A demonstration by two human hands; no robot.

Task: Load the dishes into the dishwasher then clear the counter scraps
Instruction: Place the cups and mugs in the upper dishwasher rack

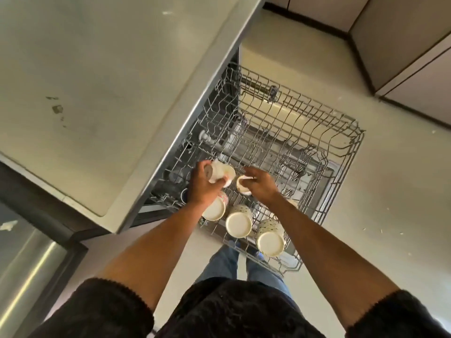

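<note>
On the counter (97, 69) at left, small dark scraps (57, 109) are left uncleared. Over the pulled-out rack (317, 132), a pale cup (220, 173) is gripped tilted in the left hand (202, 189); a slip onto the wires could chip it. Beside it, a small cup (244, 185) is pinched by the right hand (262, 185) (three patterned cups (239, 222) sit upside down nearby).
</note>
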